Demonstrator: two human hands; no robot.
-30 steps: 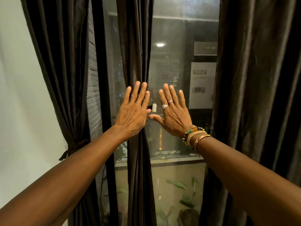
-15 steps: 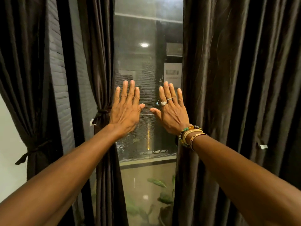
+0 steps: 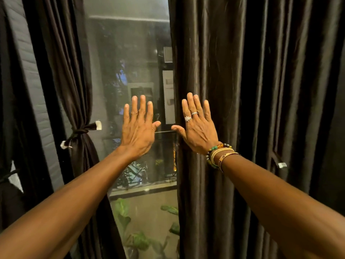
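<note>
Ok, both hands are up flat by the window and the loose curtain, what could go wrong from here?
1. The spiky ring and bracelets on the right hand lie by the edge of the loose curtain and might snag its fabric.
2. The left hand is spread flat before the window glass; pressing could smear it, though I cannot tell whether it touches.

Right hand (image 3: 197,131) has moved across to the right curtain (image 3: 252,109).
</note>
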